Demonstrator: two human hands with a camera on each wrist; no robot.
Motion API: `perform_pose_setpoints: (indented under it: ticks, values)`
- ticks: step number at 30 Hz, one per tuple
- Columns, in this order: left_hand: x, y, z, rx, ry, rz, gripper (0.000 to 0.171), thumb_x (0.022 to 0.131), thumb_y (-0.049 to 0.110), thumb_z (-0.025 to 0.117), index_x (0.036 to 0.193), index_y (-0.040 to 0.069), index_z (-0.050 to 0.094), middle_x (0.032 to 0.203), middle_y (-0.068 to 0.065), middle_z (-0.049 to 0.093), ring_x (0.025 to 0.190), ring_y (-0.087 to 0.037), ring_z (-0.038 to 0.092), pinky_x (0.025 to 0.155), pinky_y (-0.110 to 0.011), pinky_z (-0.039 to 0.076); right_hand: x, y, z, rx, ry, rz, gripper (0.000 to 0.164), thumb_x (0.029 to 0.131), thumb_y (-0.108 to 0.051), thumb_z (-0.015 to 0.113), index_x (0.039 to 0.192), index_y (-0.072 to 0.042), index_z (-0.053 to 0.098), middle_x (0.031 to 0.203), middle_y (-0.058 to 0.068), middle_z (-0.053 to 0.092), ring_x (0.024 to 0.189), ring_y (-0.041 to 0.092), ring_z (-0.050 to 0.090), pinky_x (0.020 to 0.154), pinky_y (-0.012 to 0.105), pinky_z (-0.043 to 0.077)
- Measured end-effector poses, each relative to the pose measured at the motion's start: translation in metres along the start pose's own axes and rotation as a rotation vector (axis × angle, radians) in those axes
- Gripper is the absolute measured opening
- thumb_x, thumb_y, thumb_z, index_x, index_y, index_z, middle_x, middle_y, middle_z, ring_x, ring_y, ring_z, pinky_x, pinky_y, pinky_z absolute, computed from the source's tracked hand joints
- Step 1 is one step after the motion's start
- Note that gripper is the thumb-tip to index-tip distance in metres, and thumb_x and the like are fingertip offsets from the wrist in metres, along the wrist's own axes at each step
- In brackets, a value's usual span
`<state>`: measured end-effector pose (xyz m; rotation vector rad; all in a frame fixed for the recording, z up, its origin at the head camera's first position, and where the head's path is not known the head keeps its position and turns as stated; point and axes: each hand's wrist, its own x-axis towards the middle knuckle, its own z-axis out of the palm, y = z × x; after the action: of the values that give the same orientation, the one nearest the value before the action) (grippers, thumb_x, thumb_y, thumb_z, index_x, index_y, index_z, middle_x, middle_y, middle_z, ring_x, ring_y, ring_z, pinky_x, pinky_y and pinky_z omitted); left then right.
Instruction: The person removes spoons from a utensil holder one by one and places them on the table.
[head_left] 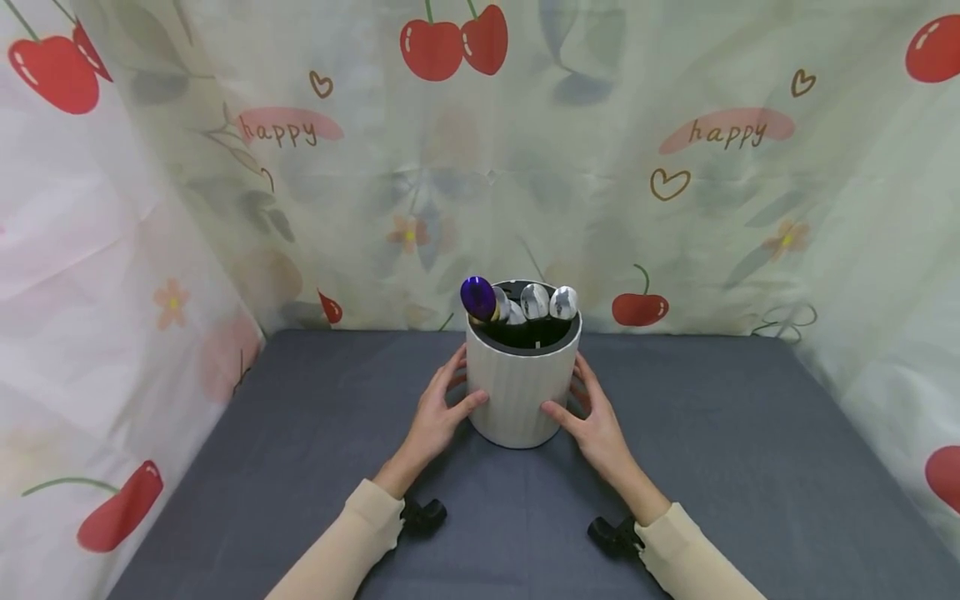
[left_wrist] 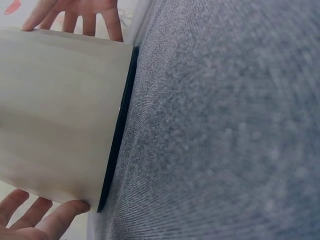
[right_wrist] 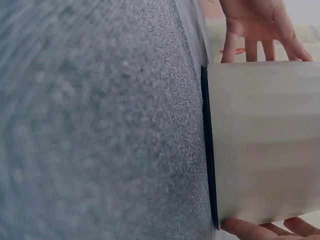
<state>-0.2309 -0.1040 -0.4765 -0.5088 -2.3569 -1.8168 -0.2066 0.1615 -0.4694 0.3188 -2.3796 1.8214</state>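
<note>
A white ribbed utensil holder (head_left: 521, 400) with a dark inside stands upright between my two hands at the middle back of the table. Several spoons lean in it, bowls up: one purple (head_left: 478, 298), the others silver (head_left: 535, 302). My left hand (head_left: 438, 408) holds its left side, thumb on the front and fingers reaching round behind. On the right side, my right hand (head_left: 596, 421) grips it the same way. Both wrist views show fingertips on the holder's wall (left_wrist: 60, 110) and its black base rim (right_wrist: 210, 160) at the cloth; whether it touches is hard to tell.
A dark grey cloth (head_left: 337, 392) covers the table. Behind it hangs a curtain (head_left: 525, 208) printed with cherries and "happy", with more curtain at both sides. Black wrist cameras (head_left: 426, 517) sit below the cream sleeves (head_left: 337, 542).
</note>
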Motion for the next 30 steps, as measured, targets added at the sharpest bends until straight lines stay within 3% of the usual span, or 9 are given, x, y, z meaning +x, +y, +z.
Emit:
perform_pose_setpoints:
  ticks: [11,15,23,30]
  values:
    - [-0.001,0.003,-0.005,0.002,0.014,0.052,0.079,0.098,0.029,0.075,0.165,0.028,0.032,0.158,-0.014,0.043,0.141,-0.038,0.049,0.104,-0.06,0.049,0.002,-0.005,0.005,-0.005,0.013,-0.005,0.09,0.097,-0.016,0.076,0.168,-0.021,0.019,0.166,0.018,0.027,0.15,0.047,0.033,0.115,0.066,0.033]
    - [0.0,0.004,-0.011,-0.011,0.026,0.04,0.078,0.098,0.026,0.075,0.164,0.028,0.033,0.158,-0.013,0.043,0.141,-0.038,0.049,0.105,-0.061,0.048,0.005,-0.009,0.01,0.018,0.011,-0.005,0.09,0.096,-0.014,0.077,0.167,-0.022,0.021,0.166,0.017,0.027,0.15,0.046,0.033,0.114,0.065,0.035]
    - [-0.006,0.007,-0.035,-0.001,0.071,-0.002,0.078,0.097,0.016,0.076,0.163,0.026,0.036,0.158,-0.013,0.044,0.141,-0.037,0.049,0.104,-0.06,0.049,0.01,-0.019,0.033,0.05,-0.007,-0.015,0.09,0.096,-0.014,0.077,0.167,-0.023,0.022,0.165,0.016,0.029,0.15,0.044,0.033,0.116,0.065,0.033]
    - [-0.011,0.004,-0.062,0.017,0.076,-0.025,0.078,0.099,0.017,0.073,0.165,0.024,0.033,0.16,-0.015,0.041,0.142,-0.039,0.047,0.105,-0.061,0.047,0.014,-0.028,0.06,0.071,0.0,-0.024,0.091,0.095,-0.018,0.079,0.166,-0.024,0.023,0.165,0.014,0.03,0.149,0.044,0.034,0.115,0.066,0.033]
